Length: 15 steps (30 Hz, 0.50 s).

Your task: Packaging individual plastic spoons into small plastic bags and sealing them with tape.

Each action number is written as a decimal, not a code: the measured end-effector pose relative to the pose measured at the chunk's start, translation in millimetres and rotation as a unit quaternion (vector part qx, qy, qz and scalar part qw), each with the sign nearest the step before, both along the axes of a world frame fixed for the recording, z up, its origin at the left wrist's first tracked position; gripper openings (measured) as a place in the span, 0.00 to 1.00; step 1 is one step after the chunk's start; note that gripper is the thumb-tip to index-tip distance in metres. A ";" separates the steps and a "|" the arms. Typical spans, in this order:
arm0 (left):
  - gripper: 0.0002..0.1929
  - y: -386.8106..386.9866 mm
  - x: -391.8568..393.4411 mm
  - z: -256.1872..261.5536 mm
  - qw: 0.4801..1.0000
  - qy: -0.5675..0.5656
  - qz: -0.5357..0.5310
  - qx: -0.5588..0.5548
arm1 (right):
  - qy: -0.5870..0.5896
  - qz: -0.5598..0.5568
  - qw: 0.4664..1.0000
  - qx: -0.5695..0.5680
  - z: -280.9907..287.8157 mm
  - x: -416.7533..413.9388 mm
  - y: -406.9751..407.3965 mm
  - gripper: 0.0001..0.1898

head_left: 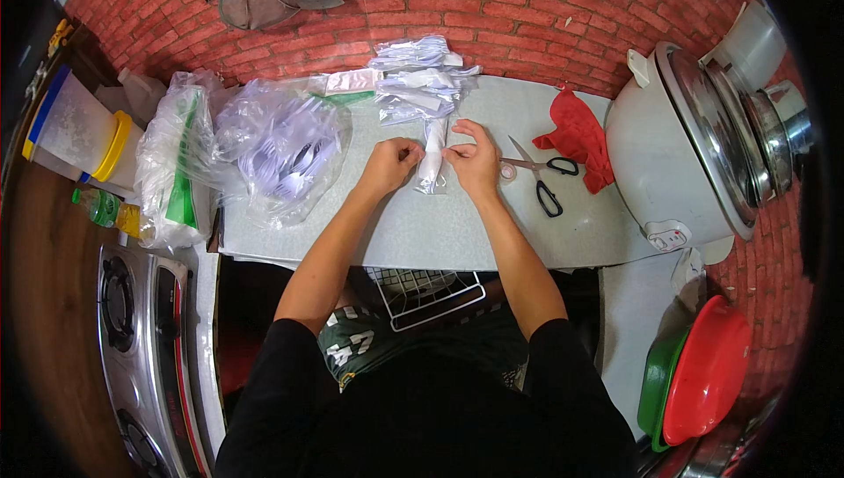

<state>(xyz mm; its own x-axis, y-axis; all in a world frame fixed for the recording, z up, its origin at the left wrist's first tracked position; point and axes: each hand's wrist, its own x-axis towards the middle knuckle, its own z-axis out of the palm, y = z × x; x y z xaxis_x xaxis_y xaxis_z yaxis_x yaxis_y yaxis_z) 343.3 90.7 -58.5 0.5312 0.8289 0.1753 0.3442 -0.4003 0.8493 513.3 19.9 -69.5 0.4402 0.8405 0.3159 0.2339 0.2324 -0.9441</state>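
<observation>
In front of me a clear plastic sleeve with white cutlery and a tissue (432, 155) lies upright on the grey table. My left hand (393, 163) is at its left edge, thumb and fingertips together; whether they pinch the plastic cannot be told. My right hand (476, 160) is at its right edge, fingers curled and apart. Beyond them is a stack of filled cutlery packets (419, 85). Loose white plastic forks and spoons (290, 148) fill an open clear bag on the left. Scissors with black handles (548, 197) lie open right of my right hand, beside a small tape roll (507, 172).
A red cloth (575, 138) and a large rice cooker (672, 148) stand right. Left are a plastic-wrapped pack (175, 168), a bottle (105, 209) and a gas stove (142, 359). A red basin (709, 372) is at lower right. A brick-patterned wall (514, 10) bounds the table's back.
</observation>
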 end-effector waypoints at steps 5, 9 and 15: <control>0.09 0.6 -5.2 2.3 0.998 0.015 -0.052 -0.019 | 0.016 0.022 1.000 0.016 -0.5 -0.6 -2.6 0.31; 0.08 -2.2 4.5 4.7 0.994 0.001 -0.039 0.099 | -0.031 0.018 0.999 0.012 4.8 -3.1 -2.0 0.33; 0.07 -3.4 11.5 14.5 0.997 -0.022 -0.018 0.074 | -0.094 0.013 0.995 0.000 6.0 -1.1 0.6 0.36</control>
<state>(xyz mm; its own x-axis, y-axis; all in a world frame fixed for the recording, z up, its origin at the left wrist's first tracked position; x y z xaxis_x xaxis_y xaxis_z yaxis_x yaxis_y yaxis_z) 354.9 87.3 -44.0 0.5499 0.7722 0.3183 0.2903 -0.5340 0.7941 512.2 20.5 -63.5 0.3510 0.8508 0.3911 0.4002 0.2413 -0.8841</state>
